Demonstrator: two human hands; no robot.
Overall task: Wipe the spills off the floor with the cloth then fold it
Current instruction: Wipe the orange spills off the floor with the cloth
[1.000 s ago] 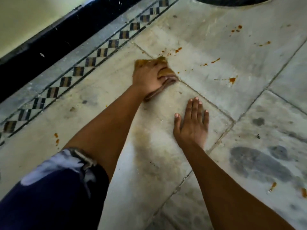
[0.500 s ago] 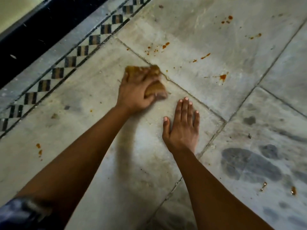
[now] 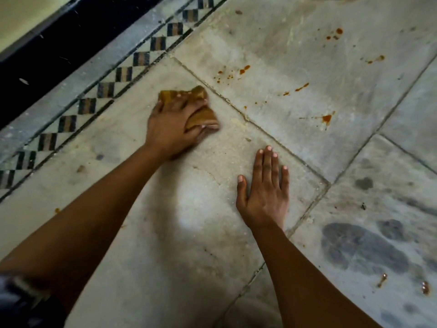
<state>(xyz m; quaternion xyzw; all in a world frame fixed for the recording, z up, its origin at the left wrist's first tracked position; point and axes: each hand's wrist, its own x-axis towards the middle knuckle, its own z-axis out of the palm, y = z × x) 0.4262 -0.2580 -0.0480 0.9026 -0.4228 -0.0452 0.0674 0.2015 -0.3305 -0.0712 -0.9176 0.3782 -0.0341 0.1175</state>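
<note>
My left hand (image 3: 171, 127) grips a bunched brown cloth (image 3: 203, 116) and presses it onto the pale marble floor (image 3: 146, 233), close to a tile joint. Most of the cloth lies under my fingers. My right hand (image 3: 266, 190) rests flat on the same tile, fingers straight, palm down, a little to the right of and nearer to me than the cloth. Orange spills dot the tile beyond the joint: a cluster (image 3: 243, 70) above the cloth, a bigger blot (image 3: 327, 118) to the right, and smaller spots (image 3: 338, 31) farther off.
A checkered tile border (image 3: 123, 74) and a black skirting (image 3: 47, 50) run diagonally along the left. Dark grey stains (image 3: 361, 247) mark the tile at the right, with two small orange drops (image 3: 424, 287) near them. A small orange spot (image 3: 57, 210) lies at the left.
My left hand has slid the cloth back and forth over the tile near the joint. My right hand has stayed flat on the floor.
</note>
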